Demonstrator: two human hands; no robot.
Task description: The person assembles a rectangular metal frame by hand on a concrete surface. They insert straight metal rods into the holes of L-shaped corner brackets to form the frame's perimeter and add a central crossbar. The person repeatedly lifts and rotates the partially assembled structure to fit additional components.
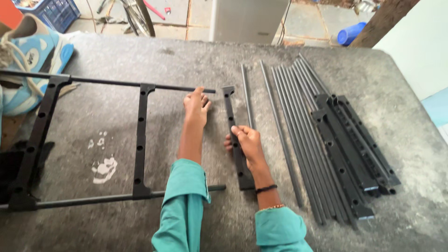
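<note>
dark grey stone slab table (280, 51), white paint splotches (103, 168) on it, half-built black rack frame (140, 140), loose black bracket (235, 140), bunch of thin rods (298, 116), stacked brackets (354, 144), sneaker (28, 60)

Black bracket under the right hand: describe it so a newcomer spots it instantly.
On the grey table, between the half-built frame on the left and the pile of loose rods on the right, one flat black bracket lies alone. The right hand grips its middle. Unlike the frame's bars, no rod is fitted to it.
</note>
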